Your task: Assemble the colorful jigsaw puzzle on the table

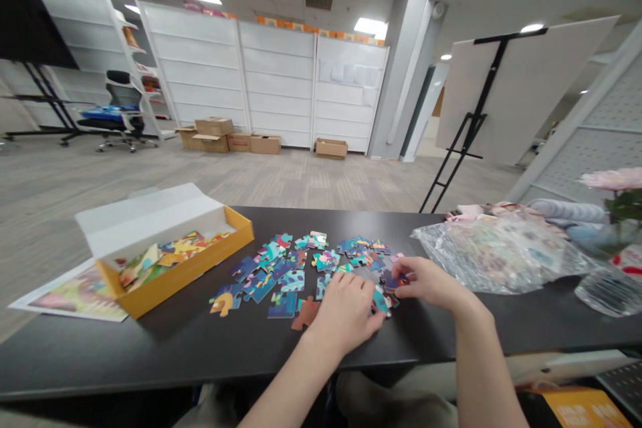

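Several colourful jigsaw pieces (292, 281) lie loosely spread over the black table (200, 351). My left hand (350, 311) rests palm down over the right part of the pile, its fingers bent over some pieces; a teal piece (380, 301) shows beside its fingertips. Just right of it, my right hand (418, 279) pinches a dark blue piece (390, 279) between thumb and fingers, low over the table. A brown piece (305, 313) lies left of my left hand. What is under my left palm is hidden.
At the left, an open yellow box (188, 277) holds more pieces, with a printed sheet (80, 297) beside it. Clear plastic bags (506, 251) lie on the right, near a transparent container (609, 291) and a pink flower (614, 178). An easel stands beyond the table.
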Motion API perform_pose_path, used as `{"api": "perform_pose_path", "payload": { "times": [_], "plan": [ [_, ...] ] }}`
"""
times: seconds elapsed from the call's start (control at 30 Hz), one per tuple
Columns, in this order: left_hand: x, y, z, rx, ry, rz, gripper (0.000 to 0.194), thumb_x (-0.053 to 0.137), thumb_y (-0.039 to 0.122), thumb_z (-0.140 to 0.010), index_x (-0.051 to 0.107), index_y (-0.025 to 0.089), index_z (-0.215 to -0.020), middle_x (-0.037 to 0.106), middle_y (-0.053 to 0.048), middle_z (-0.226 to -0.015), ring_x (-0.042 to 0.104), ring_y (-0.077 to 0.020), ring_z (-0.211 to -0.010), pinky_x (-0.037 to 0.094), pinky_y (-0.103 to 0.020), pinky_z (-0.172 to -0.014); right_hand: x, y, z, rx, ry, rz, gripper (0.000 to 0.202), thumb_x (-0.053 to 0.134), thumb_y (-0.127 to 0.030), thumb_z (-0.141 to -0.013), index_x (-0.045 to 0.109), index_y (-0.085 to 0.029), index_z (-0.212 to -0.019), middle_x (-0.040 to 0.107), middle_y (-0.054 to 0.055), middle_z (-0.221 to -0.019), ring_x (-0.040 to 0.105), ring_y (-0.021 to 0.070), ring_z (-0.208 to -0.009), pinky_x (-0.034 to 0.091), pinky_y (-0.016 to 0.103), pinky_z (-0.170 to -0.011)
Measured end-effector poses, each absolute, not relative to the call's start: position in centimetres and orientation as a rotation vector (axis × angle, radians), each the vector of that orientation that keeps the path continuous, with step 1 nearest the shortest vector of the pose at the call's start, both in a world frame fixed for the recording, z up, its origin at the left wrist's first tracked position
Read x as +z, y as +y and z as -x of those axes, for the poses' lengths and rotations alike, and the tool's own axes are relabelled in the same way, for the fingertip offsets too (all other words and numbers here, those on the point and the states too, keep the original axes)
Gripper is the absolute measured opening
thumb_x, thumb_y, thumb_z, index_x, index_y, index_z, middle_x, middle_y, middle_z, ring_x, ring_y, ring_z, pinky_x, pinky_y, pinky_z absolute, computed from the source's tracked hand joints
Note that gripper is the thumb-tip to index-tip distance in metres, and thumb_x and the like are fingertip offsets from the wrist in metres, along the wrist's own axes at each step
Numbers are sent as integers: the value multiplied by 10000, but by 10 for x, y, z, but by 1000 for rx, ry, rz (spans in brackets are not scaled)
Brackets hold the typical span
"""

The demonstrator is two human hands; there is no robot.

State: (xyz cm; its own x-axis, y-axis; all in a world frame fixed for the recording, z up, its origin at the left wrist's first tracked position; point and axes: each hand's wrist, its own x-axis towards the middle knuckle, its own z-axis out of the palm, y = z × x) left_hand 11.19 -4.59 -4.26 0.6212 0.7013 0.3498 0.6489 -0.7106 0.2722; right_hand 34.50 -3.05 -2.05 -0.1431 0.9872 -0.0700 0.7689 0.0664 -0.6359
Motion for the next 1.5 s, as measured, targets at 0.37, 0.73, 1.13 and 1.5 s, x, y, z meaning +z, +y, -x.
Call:
{"api": "perform_pose_path", "payload": {
  "times": [0.37, 0.73, 1.13, 1.5],
  "plan": [
    [-37, -60, -115, 681, 592, -2658, 349, 682, 343, -841, 611, 193, -1147, 691, -72, -1089, 635, -244, -1080, 472, -366, -983, -4, -36, -339, 890, -1837, 1653, 298, 699, -454, -757, 584, -205, -872, 657, 21, -865, 623, 176, -750, 522, 321, -729],
    [-36, -62, -104, 523, 741, -2865, 347, 595, 354, -938, 527, 199, -1241, 634, -81, -1141, 598, -264, -1100, 454, -417, -1001, -13, -30, -325, 1229, -1758, 1503, 417, 774, -497, -701, 531, -192, -848, 602, -19, -774, 587, 141, -712, 478, 274, -677],
    [-32, -65, -100, 548, 713, -2824, 323, 574, 348, -959, 526, 225, -1253, 647, -66, -1179, 581, -247, -1143, 439, -388, -999, -20, -26, -341, 754, -1951, 1742, 224, 748, -288, -635, 642, -181, -801, 624, -2, -755, 548, 160, -721, 456, 270, -674],
    [-39, -67, -113, 566, 588, -2813, 320, 590, 352, -954, 531, 236, -1246, 651, -50, -1205, 545, -233, -1222, 425, -377, -1044, -17, -28, -342, 910, -1982, 1659, 335, 795, -370, -624, 685, -175, -873, 678, 16, -821, 601, 186, -777, 479, 294, -723]
  ]
}}
